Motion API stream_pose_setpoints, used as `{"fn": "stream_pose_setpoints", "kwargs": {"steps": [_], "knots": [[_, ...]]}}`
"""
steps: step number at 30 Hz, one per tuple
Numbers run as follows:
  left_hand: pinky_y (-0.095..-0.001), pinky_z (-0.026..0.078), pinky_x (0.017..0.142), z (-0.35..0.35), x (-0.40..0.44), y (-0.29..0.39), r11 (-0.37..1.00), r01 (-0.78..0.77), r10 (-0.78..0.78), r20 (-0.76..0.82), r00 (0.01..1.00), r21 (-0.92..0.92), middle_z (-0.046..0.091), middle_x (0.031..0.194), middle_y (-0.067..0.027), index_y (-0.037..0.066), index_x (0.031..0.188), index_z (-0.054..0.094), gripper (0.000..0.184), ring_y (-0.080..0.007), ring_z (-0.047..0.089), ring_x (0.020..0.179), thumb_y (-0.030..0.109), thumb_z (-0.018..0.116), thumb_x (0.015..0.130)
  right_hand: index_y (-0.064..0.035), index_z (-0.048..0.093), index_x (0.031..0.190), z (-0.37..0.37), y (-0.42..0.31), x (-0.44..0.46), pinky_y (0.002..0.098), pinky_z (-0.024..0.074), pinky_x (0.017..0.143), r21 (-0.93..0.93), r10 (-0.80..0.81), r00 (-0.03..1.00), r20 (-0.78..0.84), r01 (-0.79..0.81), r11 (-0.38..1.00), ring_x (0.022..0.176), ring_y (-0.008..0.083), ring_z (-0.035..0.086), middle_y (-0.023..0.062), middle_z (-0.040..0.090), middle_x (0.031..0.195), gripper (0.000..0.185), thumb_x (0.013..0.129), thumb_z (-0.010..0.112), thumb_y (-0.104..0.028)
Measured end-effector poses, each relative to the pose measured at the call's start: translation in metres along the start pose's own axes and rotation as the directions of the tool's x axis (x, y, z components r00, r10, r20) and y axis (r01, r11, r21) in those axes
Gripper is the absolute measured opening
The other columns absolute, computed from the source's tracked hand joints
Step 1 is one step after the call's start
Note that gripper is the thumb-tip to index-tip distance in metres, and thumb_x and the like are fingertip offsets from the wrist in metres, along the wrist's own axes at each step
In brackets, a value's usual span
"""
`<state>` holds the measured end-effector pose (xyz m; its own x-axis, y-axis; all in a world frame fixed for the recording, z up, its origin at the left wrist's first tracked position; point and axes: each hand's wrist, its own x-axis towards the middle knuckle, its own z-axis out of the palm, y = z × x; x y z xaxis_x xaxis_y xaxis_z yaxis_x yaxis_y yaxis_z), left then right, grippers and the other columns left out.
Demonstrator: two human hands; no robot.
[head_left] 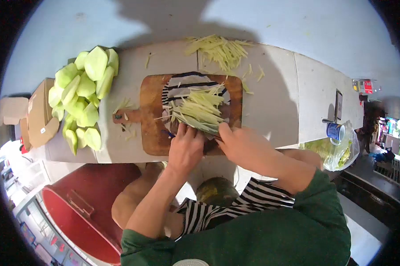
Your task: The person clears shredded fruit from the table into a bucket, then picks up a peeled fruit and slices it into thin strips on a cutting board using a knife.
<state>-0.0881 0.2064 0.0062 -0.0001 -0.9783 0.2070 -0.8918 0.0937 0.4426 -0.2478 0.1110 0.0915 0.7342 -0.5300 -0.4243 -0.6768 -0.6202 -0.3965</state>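
A wooden cutting board (148,99) with a handle lies before me, a striped cloth (189,80) spread on it. On the cloth is a heap of thin pale green shreds (202,103), apparently cut fruit or vegetable. Along the heap's near side runs a flat grey blade, seemingly a knife (206,127). My right hand (235,139) is closed at the blade's right end; the handle is hidden. My left hand (186,146) has its fingers curled against the heap's near edge, beside the blade. What those fingers grip is hidden.
Peeled pale green pieces (87,88) are piled on the left, beside a cardboard box (40,113). More shreds (220,51) lie behind the board. Rightward are a blue cup (335,131), a plastic bag (345,157) and a phone-like object (338,105). A red bin (82,199) stands below left.
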Motion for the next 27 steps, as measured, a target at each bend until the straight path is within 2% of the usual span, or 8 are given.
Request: {"fn": "stream_pose_setpoints", "kwargs": {"steps": [1, 4, 9, 11, 17, 19, 24, 27], "knots": [[-0.0422, 0.059, 0.082, 0.002, 0.000, 0.000, 1.000, -0.021, 0.022, -0.059, 0.998, 0.022, 0.061, 0.103, -0.0171, -0.002, 0.093, 0.068, 0.024, -0.0377, 0.059, 0.103, 0.004, 0.062, 0.071, -0.0012, 0.048, 0.102, 0.000, 0.001, 0.000, 0.0533, 0.0521, 0.053, -0.001, -0.009, 1.000, 0.008, 0.009, 1.000, 0.062, 0.0432, 0.066, 0.0225, 0.063, 0.066, 0.028, 0.095, 0.060, -0.026], [-0.0425, 0.060, 0.081, -0.003, -0.002, 0.001, 1.000, 0.023, -0.023, 0.075, 0.997, 0.000, 0.061, 0.103, -0.0170, -0.001, 0.092, 0.068, 0.023, -0.0371, 0.059, 0.103, 0.004, 0.062, 0.071, -0.0020, 0.048, 0.102, 0.012, 0.003, -0.005, 0.0528, 0.0523, 0.053, 0.046, 0.002, 1.000, -0.015, -0.001, 0.999, 0.062, 0.0431, 0.066, 0.0218, 0.064, 0.066, 0.028, 0.095, 0.060, -0.026], [-0.0421, 0.059, 0.080, -0.005, -0.001, 0.002, 0.999, 0.030, -0.028, 0.049, 0.998, -0.034, 0.061, 0.101, -0.0156, 0.000, 0.091, 0.068, 0.020, -0.0376, 0.057, 0.102, 0.004, 0.063, 0.072, -0.0015, 0.046, 0.100, 0.029, 0.012, 0.010, 0.0534, 0.0533, 0.055, -0.008, 0.019, 0.999, -0.028, -0.019, 1.000, 0.062, 0.0443, 0.066, 0.0217, 0.063, 0.065, 0.027, 0.094, 0.061, -0.024], [-0.0424, 0.057, 0.082, -0.012, 0.001, 0.006, 0.990, 0.104, -0.098, 0.072, 0.993, -0.090, 0.061, 0.102, -0.0156, 0.000, 0.094, 0.067, 0.021, -0.0377, 0.057, 0.103, 0.004, 0.066, 0.074, -0.0014, 0.046, 0.099, 0.029, 0.014, 0.010, 0.0536, 0.0533, 0.055, 0.028, 0.009, 0.999, -0.037, -0.008, 1.000, 0.062, 0.0447, 0.066, 0.0223, 0.063, 0.065, 0.027, 0.094, 0.061, -0.023], [-0.0439, 0.053, 0.089, -0.005, -0.008, -0.001, 0.995, 0.089, -0.091, -0.033, 0.995, -0.048, 0.059, 0.108, -0.0171, -0.002, 0.102, 0.066, 0.027, -0.0388, 0.055, 0.106, 0.000, 0.065, 0.075, -0.0004, 0.046, 0.099, 0.025, 0.022, 0.013, 0.0536, 0.0523, 0.054, 0.085, -0.043, 0.997, -0.064, 0.048, 0.995, 0.062, 0.0462, 0.064, 0.0242, 0.062, 0.064, 0.028, 0.094, 0.062, -0.023], [-0.0441, 0.052, 0.091, -0.006, -0.009, -0.002, 0.994, 0.097, -0.096, 0.015, 0.995, -0.046, 0.059, 0.109, -0.0178, -0.003, 0.104, 0.066, 0.029, -0.0392, 0.054, 0.107, -0.001, 0.064, 0.075, 0.0000, 0.046, 0.100, 0.023, 0.020, 0.013, 0.0537, 0.0520, 0.054, 0.091, -0.042, 0.997, -0.061, 0.048, 0.995, 0.062, 0.0468, 0.064, 0.0246, 0.062, 0.064, 0.028, 0.095, 0.062, -0.023], [-0.0439, 0.049, 0.094, -0.005, -0.006, -0.004, 0.998, 0.053, -0.053, 0.007, 0.999, -0.042, 0.059, 0.111, -0.0197, -0.003, 0.103, 0.066, 0.031, -0.0403, 0.053, 0.109, -0.001, 0.062, 0.073, -0.0006, 0.047, 0.100, -0.001, -0.005, -0.008, 0.0509, 0.0530, 0.053, -0.066, -0.038, 0.999, -0.034, 0.036, 0.997, 0.059, 0.0415, 0.066, 0.0209, 0.063, 0.065, 0.029, 0.095, 0.061, -0.025], [-0.0441, 0.049, 0.096, 0.001, -0.012, -0.006, 0.998, 0.055, -0.055, 0.005, 0.998, -0.005, 0.060, 0.112, -0.0206, -0.003, 0.103, 0.066, 0.032, -0.0412, 0.053, 0.110, 0.000, 0.061, 0.072, -0.0017, 0.047, 0.100, 0.003, -0.006, -0.010, 0.0497, 0.0536, 0.053, -0.037, -0.003, 1.000, -0.015, 0.003, 0.999, 0.058, 0.0394, 0.066, 0.0192, 0.063, 0.065, 0.028, 0.096, 0.060, -0.026]]}}
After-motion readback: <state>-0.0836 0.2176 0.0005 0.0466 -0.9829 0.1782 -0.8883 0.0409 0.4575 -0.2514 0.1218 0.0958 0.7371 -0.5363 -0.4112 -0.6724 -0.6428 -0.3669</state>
